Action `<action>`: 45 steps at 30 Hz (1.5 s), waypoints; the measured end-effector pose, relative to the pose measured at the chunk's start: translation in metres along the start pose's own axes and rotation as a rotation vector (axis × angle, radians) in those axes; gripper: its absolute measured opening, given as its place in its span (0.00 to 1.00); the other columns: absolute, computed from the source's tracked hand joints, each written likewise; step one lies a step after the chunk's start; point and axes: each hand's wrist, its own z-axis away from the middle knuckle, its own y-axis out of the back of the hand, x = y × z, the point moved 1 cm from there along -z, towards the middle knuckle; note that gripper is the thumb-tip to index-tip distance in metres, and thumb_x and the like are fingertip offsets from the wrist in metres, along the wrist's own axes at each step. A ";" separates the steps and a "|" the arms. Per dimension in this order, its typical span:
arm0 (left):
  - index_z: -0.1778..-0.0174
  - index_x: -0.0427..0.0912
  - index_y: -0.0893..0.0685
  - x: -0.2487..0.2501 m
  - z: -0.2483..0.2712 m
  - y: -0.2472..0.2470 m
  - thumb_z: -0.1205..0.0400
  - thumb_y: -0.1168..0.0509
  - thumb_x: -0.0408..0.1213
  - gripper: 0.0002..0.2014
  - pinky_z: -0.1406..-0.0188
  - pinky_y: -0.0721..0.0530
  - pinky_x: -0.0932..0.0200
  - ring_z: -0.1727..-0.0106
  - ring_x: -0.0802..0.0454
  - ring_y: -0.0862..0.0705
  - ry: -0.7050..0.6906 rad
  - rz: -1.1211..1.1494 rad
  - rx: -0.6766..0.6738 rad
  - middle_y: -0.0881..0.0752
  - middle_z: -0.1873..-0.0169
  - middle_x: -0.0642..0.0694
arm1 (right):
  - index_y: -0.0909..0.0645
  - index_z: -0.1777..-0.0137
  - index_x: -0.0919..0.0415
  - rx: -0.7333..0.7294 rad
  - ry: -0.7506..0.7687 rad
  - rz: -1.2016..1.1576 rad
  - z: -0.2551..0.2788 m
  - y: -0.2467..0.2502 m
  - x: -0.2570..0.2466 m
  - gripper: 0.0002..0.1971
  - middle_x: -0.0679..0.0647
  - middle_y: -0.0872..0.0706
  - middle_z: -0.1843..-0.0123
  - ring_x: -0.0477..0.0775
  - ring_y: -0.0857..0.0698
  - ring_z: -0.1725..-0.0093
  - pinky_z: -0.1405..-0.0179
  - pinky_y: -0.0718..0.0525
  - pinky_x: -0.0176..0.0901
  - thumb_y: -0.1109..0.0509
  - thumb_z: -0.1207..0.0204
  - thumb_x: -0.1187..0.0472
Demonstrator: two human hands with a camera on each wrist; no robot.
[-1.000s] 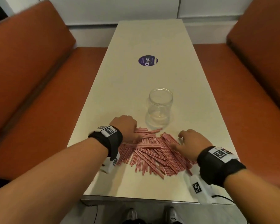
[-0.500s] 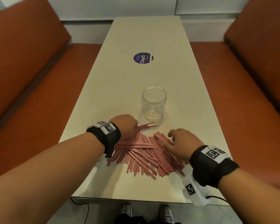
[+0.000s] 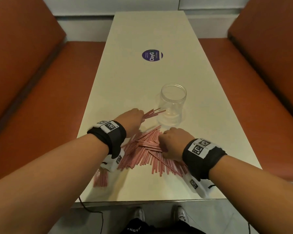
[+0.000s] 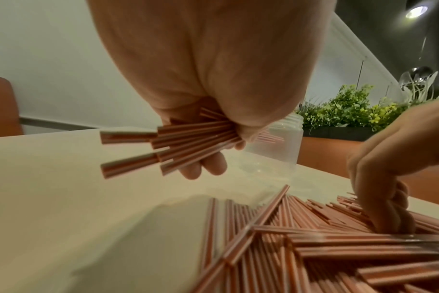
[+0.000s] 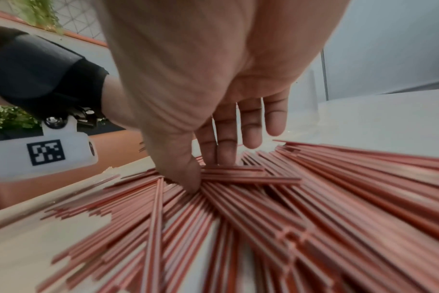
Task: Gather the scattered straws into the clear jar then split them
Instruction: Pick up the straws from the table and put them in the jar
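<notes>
A heap of red-and-white straws (image 3: 147, 154) lies on the cream table (image 3: 142, 78) near its front edge. Just behind the heap stands the clear jar (image 3: 173, 102), upright, with nothing in it. My left hand (image 3: 139, 117) is raised off the table and grips a bundle of straws (image 3: 153, 113) whose tips point at the jar's side; in the left wrist view that bundle (image 4: 178, 144) fans out of my fist (image 4: 213, 158) in front of the jar (image 4: 276, 146). My right hand (image 3: 161, 146) is curled over the heap, thumb and fingers pinching several straws (image 5: 238, 174).
A small separate bunch of straws (image 3: 100, 178) lies at the front left, near the table edge. A round purple sticker (image 3: 152, 55) marks the table's middle. Orange benches (image 3: 41, 98) flank both long sides. Plants (image 4: 351, 107) stand beyond the right bench.
My left hand closed on a bundle and lifted it off the heap toward the jar. My right hand slid left onto the heap and curled its fingers into it.
</notes>
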 end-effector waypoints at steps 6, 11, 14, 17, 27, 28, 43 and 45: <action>0.45 0.35 0.25 -0.011 0.008 0.001 0.12 0.50 0.38 0.11 0.56 0.29 0.55 0.57 0.47 0.27 0.007 0.034 0.024 0.24 0.52 0.41 | 0.24 0.59 0.53 -0.030 -0.039 0.004 -0.008 -0.005 -0.006 0.07 0.52 0.17 0.62 0.55 0.18 0.63 0.62 0.15 0.45 0.32 0.29 0.51; 0.45 0.36 0.26 -0.013 0.013 0.003 0.11 0.50 0.38 0.11 0.56 0.31 0.56 0.57 0.47 0.27 0.043 0.057 0.031 0.28 0.56 0.45 | 0.22 0.57 0.56 -0.062 -0.064 0.023 -0.013 -0.007 -0.006 0.08 0.52 0.18 0.64 0.53 0.18 0.66 0.63 0.15 0.43 0.34 0.24 0.52; 0.44 0.36 0.26 -0.012 0.015 0.005 0.11 0.50 0.37 0.11 0.56 0.32 0.57 0.57 0.48 0.27 0.075 0.089 0.033 0.26 0.54 0.44 | 0.20 0.52 0.56 -0.085 -0.071 0.019 -0.017 -0.008 -0.005 0.09 0.53 0.16 0.60 0.54 0.16 0.63 0.58 0.12 0.48 0.36 0.23 0.51; 0.43 0.36 0.26 -0.012 0.018 0.005 0.12 0.49 0.35 0.10 0.57 0.32 0.58 0.54 0.47 0.24 0.129 0.147 0.033 0.23 0.52 0.43 | 0.21 0.49 0.57 -0.102 -0.095 -0.023 -0.020 -0.010 -0.003 0.09 0.56 0.16 0.55 0.56 0.16 0.59 0.54 0.13 0.50 0.38 0.21 0.54; 0.40 0.36 0.27 -0.008 0.021 0.017 0.11 0.53 0.38 0.14 0.46 0.25 0.54 0.44 0.44 0.21 0.240 0.484 0.116 0.19 0.39 0.39 | 0.30 0.37 0.62 -0.160 -0.057 -0.223 -0.011 0.011 0.019 0.15 0.60 0.19 0.46 0.58 0.20 0.53 0.53 0.22 0.47 0.39 0.17 0.53; 0.40 0.36 0.27 -0.007 0.021 0.017 0.11 0.54 0.38 0.14 0.42 0.24 0.52 0.42 0.43 0.21 0.250 0.529 0.118 0.19 0.38 0.39 | 0.30 0.38 0.62 -0.142 -0.068 -0.245 -0.010 0.012 0.021 0.13 0.60 0.19 0.50 0.57 0.20 0.56 0.55 0.22 0.47 0.42 0.16 0.55; 0.46 0.42 0.26 0.007 -0.003 0.018 0.12 0.54 0.39 0.11 0.70 0.30 0.59 0.69 0.56 0.30 0.219 0.832 0.179 0.25 0.64 0.49 | 0.29 0.47 0.61 0.164 -0.110 -1.152 0.006 0.038 0.064 0.10 0.53 0.30 0.64 0.50 0.31 0.71 0.71 0.23 0.47 0.47 0.14 0.56; 0.46 0.42 0.26 0.009 -0.004 0.017 0.12 0.54 0.39 0.12 0.67 0.29 0.58 0.67 0.55 0.29 0.202 0.815 0.189 0.25 0.63 0.48 | 0.30 0.48 0.58 0.207 -0.114 -1.322 0.007 0.044 0.068 0.09 0.50 0.31 0.68 0.47 0.34 0.75 0.76 0.29 0.43 0.47 0.13 0.55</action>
